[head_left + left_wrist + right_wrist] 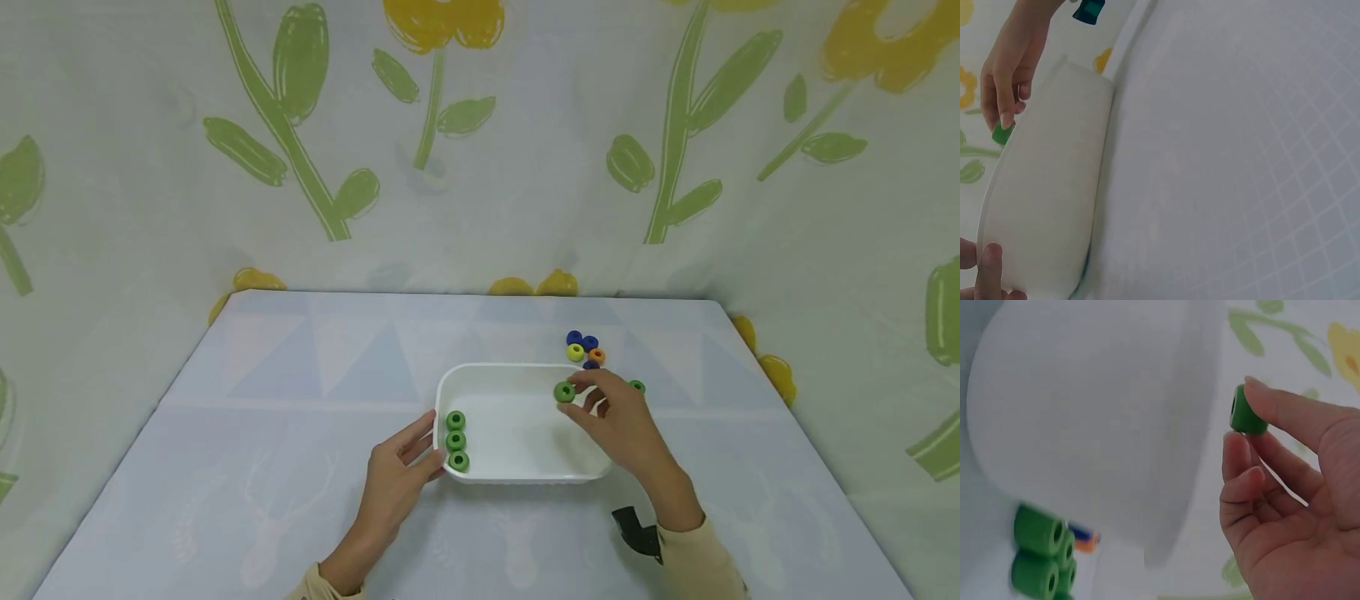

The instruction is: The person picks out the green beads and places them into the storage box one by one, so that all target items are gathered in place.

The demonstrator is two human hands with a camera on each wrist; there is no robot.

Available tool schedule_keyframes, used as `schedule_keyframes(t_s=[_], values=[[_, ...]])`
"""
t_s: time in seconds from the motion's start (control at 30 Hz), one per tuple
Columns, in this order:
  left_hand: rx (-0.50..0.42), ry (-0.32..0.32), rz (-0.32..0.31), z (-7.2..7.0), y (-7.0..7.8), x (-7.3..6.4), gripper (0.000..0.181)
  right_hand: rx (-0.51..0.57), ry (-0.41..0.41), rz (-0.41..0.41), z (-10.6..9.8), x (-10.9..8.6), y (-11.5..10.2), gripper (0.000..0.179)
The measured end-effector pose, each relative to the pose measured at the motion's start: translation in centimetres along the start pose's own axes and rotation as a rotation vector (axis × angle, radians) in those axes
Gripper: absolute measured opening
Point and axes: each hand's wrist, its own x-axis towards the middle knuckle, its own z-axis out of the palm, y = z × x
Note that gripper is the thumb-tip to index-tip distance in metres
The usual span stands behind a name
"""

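Pinched between the thumb and fingertip of my right hand is a green bead with a hole through it. It is held up over the right part of a white tray. My left hand grips the tray's left rim; the left wrist view shows its fingers at the rim and outer wall. Inside the tray, three green beads stand in a column along the left wall. Several more green beads lie outside the tray, mostly hidden behind my right hand in the head view.
Beyond the tray's back right corner is a cluster of blue, yellow and orange beads. A black strap piece shows by the right wrist. The pale patterned table meets a flowered cloth backdrop behind and at the sides.
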Motion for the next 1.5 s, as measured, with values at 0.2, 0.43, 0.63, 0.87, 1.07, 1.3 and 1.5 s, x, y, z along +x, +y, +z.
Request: schedule_keyframes(t_s=[0.2,0.43,0.63,0.87,1.07,1.3,1.5], values=[[0.001,-0.002,-0.003,0.0,0.0,0.0,0.057,0.008,-0.194,-0.066,2.6,0.9,-1.0,0.030],[0.008,-0.004,-0.003,0.0,-0.1,-0.1,0.057,0.009,-0.386,-0.066,4.6,1.6,-1.8,0.026],[-0.013,-0.013,0.012,0.0,-0.3,0.0,0.057,-0.010,-0.494,-0.047,6.2,1.9,-2.2,0.022],[-0.016,-0.016,0.015,0.0,-0.2,0.1,0.057,-0.016,-0.559,-0.081,7.5,1.9,-2.7,0.021],[-0.017,-0.017,0.017,-0.1,-0.1,0.1,0.057,0.008,-0.599,-0.095,8.0,2.1,-3.4,0.021],[-0.020,-0.023,0.020,-0.1,-0.1,0.1,0.057,0.056,-0.623,-0.137,8.2,2.1,-3.8,0.019],[-0.025,-0.023,0.018,0.0,0.0,0.1,0.057,0.084,-0.624,-0.151,8.5,2.0,-3.9,0.013]])
